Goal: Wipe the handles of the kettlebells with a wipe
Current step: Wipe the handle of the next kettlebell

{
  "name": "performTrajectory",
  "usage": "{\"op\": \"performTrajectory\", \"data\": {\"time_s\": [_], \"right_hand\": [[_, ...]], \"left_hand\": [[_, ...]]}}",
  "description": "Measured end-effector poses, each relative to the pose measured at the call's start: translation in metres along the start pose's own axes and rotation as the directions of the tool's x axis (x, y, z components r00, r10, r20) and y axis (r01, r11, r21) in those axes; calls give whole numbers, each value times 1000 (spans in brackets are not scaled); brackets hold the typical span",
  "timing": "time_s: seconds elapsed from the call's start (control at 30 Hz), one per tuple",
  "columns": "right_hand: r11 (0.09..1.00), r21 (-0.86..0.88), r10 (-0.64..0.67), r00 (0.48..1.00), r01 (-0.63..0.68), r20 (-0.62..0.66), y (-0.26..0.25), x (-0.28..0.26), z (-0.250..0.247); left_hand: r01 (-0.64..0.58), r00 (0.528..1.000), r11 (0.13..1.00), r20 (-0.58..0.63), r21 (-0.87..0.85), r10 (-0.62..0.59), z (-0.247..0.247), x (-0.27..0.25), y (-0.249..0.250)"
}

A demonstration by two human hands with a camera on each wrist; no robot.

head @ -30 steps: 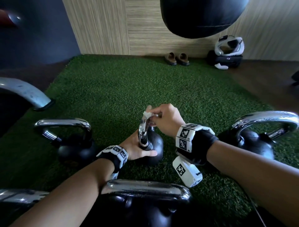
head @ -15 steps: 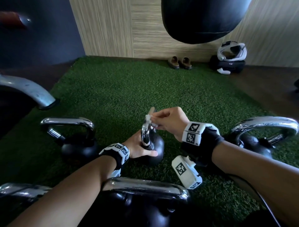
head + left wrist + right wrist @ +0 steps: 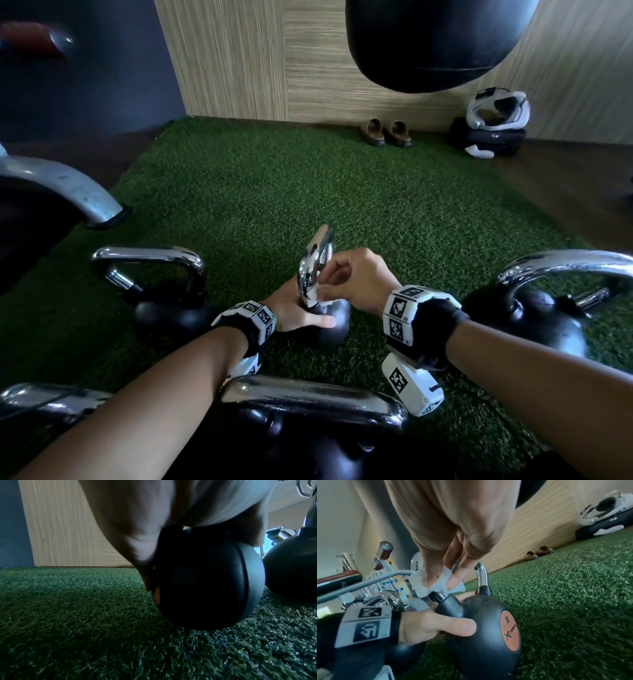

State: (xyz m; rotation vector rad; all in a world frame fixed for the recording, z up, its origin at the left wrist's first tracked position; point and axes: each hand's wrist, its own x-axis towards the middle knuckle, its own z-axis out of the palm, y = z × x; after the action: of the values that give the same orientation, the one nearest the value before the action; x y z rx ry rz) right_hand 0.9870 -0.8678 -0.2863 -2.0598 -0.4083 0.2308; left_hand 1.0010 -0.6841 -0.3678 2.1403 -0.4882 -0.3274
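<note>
A small black kettlebell (image 3: 330,322) (image 3: 484,635) (image 3: 205,577) with a chrome handle (image 3: 317,263) (image 3: 482,573) stands on the green turf in the middle. My left hand (image 3: 294,310) (image 3: 436,624) grips its body from the left, thumb across the front. My right hand (image 3: 356,281) (image 3: 453,555) pinches a white wipe (image 3: 317,294) (image 3: 435,582) against the near leg of the handle, low down by the body. In the left wrist view the palm covers the top of the ball.
Larger chrome-handled kettlebells stand around: one at the left (image 3: 164,291), one at the right (image 3: 541,308), one close in front (image 3: 308,428). A punching bag (image 3: 435,41) hangs above. Sandals (image 3: 385,133) and a headset on a black case (image 3: 489,123) lie by the far wall.
My right hand has slid the wipe from the top of the handle down to its lower near leg. The left hand has kept its hold on the body.
</note>
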Motion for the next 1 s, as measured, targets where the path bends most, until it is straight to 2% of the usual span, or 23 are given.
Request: {"op": "performTrajectory", "data": {"time_s": [0.27,0.37,0.43,0.5,0.57,0.63,0.7,0.83,0.97,1.0], "right_hand": [[1000,-29,-8,1000,8,17,20,5,10],[1000,-17,6,999,-5,37,28,9,1],[997,60,53,998,-54,17,35,14,-7],[986,134,92,994,-99,58,41,19,-8],[994,53,88,986,-97,144,42,21,-4],[998,-29,58,973,-53,222,38,22,3],[997,-69,58,967,-42,249,35,25,5],[997,-79,42,949,-18,313,30,28,2],[969,-243,38,938,49,344,26,28,2],[970,-237,27,938,60,346,24,28,3]], "left_hand": [[-34,998,978,40,-207,43,2,0,-2],[-108,992,990,49,-86,113,2,1,-1],[-172,985,985,-7,18,172,2,3,-3],[-213,977,975,0,69,213,1,5,-6],[-181,983,981,24,71,180,2,4,-4],[-186,981,982,42,-26,187,2,2,-4],[-188,979,980,62,-70,193,2,1,-10],[-186,982,981,10,48,186,5,-1,-19],[-213,977,972,9,104,213,6,0,-20],[-213,977,971,14,109,213,6,0,-19]]}}
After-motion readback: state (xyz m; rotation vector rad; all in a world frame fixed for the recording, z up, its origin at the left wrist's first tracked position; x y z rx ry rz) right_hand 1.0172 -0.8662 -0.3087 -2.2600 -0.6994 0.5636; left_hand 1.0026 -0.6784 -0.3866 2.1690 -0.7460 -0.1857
